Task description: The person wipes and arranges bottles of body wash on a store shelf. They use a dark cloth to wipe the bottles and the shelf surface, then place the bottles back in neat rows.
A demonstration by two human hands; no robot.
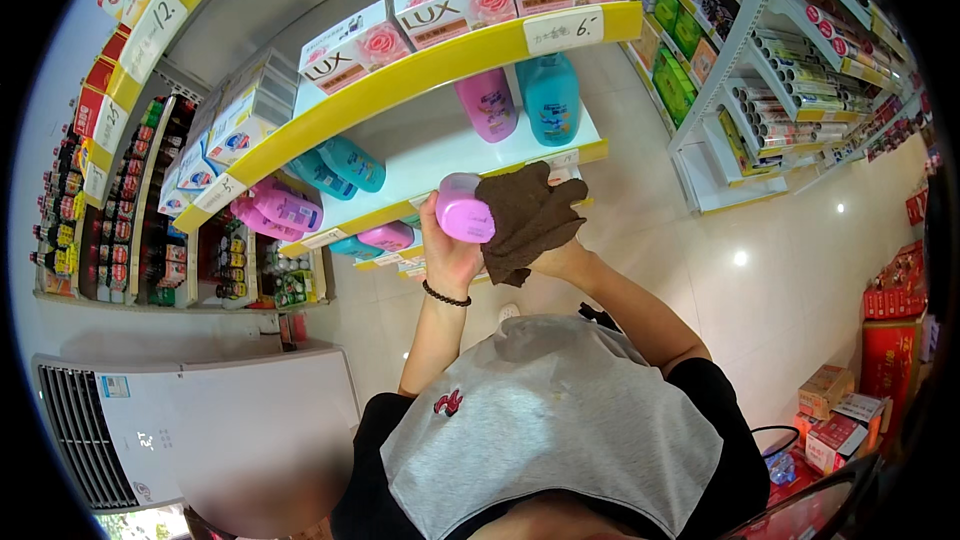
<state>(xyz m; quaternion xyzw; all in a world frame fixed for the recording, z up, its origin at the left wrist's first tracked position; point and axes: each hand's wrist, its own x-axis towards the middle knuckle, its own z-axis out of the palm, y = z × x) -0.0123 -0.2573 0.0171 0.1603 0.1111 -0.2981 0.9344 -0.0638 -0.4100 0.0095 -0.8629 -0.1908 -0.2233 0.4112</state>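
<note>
My left hand (453, 256) grips a pink plastic bottle (463, 211), its fingers around the near side. The bottle is tilted in front of the shelf edge. A dark brown cloth (529, 221) lies against the bottle's right side, gripped by my right hand (564, 258); the cloth hides most of those fingers. Just beyond, on the white shelf (420, 127), stand another pink bottle (487, 106) and several teal bottles (551, 101). Further left on that shelf are more teal bottles (351, 165) and pink bottles (289, 206).
Above, several Lux soap boxes (454, 0) line the shelf behind a yellow price rail (420, 64). A white air conditioner (247, 412) stands at lower left. To the right is a rack (739, 75) of rolled goods, with cartons (832, 420) at lower right.
</note>
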